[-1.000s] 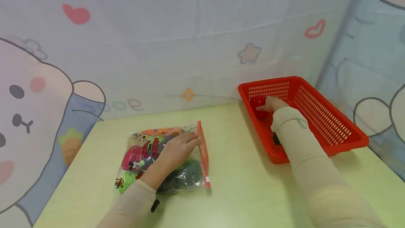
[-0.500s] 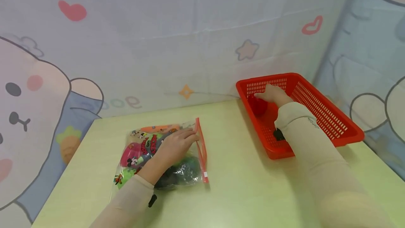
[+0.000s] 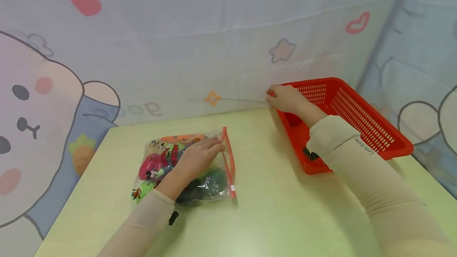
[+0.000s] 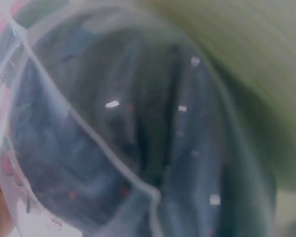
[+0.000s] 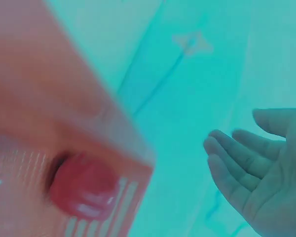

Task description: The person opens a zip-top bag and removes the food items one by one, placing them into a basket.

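Note:
My left hand [image 3: 200,156] lies over a clear zip bag [image 3: 210,185] with an orange-red zip edge. Its fingers hold the bag's upper layer by the mouth, which gapes slightly; the thumb is hidden. Through the plastic show pink, green, orange and dark shapes, and a dark rounded one fills the left wrist view. My right hand [image 3: 287,97] hovers at the back left corner of a red basket [image 3: 378,124]. In the right wrist view, that hand [image 5: 261,177] has its palm bare and fingers loosely bent. A glossy red rounded object [image 5: 86,185] sits inside the basket's corner.
The pale yellow table [image 3: 257,177] runs between bag and basket. A printed cloth [image 3: 171,62] hangs directly behind the table, with another at the right side. The basket's raised rim stands along the table's right part.
My right hand has let go of the red rounded object and lifted from inside the basket, up and left to its back corner. The left hand stays at the bag's mouth.

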Motion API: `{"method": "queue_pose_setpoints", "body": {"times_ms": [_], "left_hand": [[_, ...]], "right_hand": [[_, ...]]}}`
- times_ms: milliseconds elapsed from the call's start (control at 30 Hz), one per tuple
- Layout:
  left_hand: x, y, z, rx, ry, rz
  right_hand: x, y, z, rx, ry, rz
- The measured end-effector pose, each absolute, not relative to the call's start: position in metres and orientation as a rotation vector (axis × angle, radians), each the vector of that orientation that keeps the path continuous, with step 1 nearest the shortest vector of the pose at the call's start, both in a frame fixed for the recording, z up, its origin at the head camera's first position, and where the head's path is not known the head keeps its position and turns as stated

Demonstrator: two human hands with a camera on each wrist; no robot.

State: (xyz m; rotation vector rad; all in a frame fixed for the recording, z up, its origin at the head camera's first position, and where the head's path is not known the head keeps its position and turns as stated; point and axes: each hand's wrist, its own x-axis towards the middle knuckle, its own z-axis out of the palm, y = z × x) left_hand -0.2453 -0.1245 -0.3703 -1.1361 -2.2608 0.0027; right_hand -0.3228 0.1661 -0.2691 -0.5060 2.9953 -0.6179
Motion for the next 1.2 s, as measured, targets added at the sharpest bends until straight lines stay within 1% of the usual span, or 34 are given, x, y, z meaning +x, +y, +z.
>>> {"method": "queue_pose_setpoints", "body": {"times_ms": [133,233,300,400,533,700,800,867,1000,1200], "left_hand": [[-0.243,-0.127,-0.371,-1.130,-2.241,-0.017],[-0.241,-0.129,-0.371,-1.114,-2.224,-0.019],[-0.240,-0.130,-0.371,-1.097,-2.215,-0.018],[-0.241,-0.131,-0.371,-1.077,-2.198,-0.024],[-0.242,-0.130,-0.374,-1.071,-2.177,-0.045],[-0.242,-0.126,-0.378,-1.047,-2.165,-0.086],[-0.244,-0.123,-0.380,-1.028,-2.148,-0.093],[-0.244,-0.121,-0.382,-1.024,-2.135,-0.084],[-0.243,-0.120,-0.385,-1.016,-2.130,-0.060],[-0.242,-0.119,-0.386,-0.993,-2.150,-0.063]], "right_hand": [[-0.297,0.129,-0.285,-0.787,2.964,-0.535],[-0.279,0.099,-0.309,-0.993,2.885,-0.484],[-0.271,0.083,-0.327,-1.075,2.806,-0.498],[-0.264,0.066,-0.353,-1.103,2.677,-0.585],[-0.263,0.058,-0.382,-1.083,2.454,-0.856],[-0.269,0.060,-0.397,-1.019,2.123,-1.085],[-0.273,0.062,-0.401,-0.973,2.028,-1.054],[-0.275,0.062,-0.405,-0.996,2.016,-0.989],[-0.276,0.058,-0.413,-1.109,2.043,-0.881],[-0.277,0.055,-0.420,-1.253,2.160,-0.895]]}}
